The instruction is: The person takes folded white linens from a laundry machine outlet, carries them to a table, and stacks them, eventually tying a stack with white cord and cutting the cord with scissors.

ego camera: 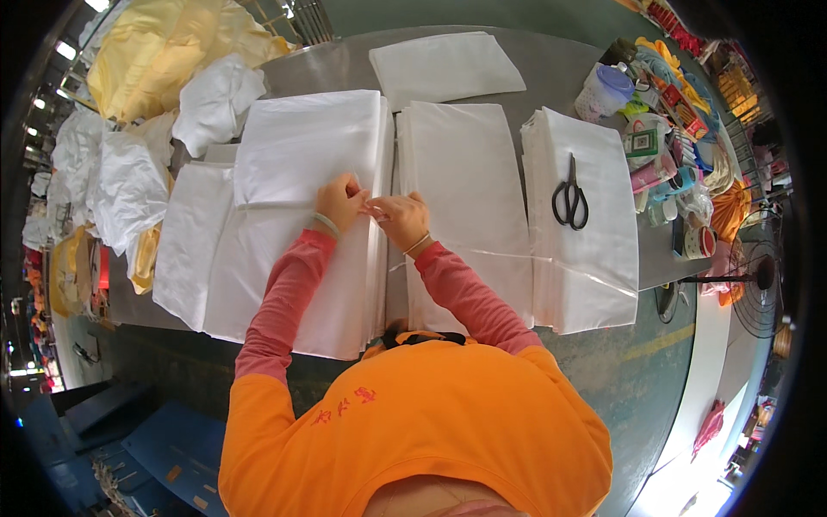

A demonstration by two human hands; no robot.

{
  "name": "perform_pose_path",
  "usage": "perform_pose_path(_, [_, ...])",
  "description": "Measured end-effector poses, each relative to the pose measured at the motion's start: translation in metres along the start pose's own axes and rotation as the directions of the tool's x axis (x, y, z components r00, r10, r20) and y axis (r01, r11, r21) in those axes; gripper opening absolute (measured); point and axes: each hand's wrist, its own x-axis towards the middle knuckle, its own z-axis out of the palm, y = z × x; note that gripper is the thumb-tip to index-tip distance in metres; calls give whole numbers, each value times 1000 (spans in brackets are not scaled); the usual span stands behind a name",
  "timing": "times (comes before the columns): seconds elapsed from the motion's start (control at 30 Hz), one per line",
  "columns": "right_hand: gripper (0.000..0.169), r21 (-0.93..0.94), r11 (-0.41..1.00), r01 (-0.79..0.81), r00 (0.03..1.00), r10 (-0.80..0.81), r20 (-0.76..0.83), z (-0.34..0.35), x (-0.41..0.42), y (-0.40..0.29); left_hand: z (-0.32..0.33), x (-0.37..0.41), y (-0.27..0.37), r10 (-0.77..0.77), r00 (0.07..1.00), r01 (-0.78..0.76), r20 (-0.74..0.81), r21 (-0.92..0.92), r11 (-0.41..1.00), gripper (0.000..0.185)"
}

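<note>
My left hand [339,201] and my right hand [404,218] meet over the right edge of a tall stack of folded white cloth [291,271]. Their fingertips pinch a small pale strip [376,212] between them; its ends are hidden by my fingers. Just right of it lies a second stack of folded white cloth [459,168]. A third white stack [601,181] is further right, with black-handled scissors [570,200] lying on top, blades pointing away. A thin white band [581,270] crosses the near part of the second and third stacks.
The stacks rest on a grey metal table [310,70]. Folded white cloth [446,68] lies at the far side. Bundled yellow fabric [174,52] and crumpled white fabric [132,187] crowd the left. A lidded plastic tub [601,94] and bottles fill the right edge, near a fan [762,271].
</note>
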Motion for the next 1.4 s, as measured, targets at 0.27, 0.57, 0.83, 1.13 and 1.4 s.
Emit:
perform_pose_path(0.27, [6,383,692,-613,763,390,515,-9,3,0,-20,-7,-4,244,945,-207,219,-180,962,20])
perform_pose_path(0.57, [19,534,539,-651,752,362,551,6,15,21,-7,-17,1,596,802,-582,50,292,759,17])
perform_pose_path(0.83, [8,-93,940,-327,897,340,284,38,12,71,-16,-14,-6,436,870,-476,230,160,865,14])
perform_pose_path(1.13, [44,-100,948,-301,953,304,15,-170,-11,127,-12,-15,3,484,873,-474,57,331,816,12])
perform_pose_path(1.4, [46,-677,234,-697,531,803,-269,-250,-22,194,49,-25,42,392,744,-621,541,343,705,20])
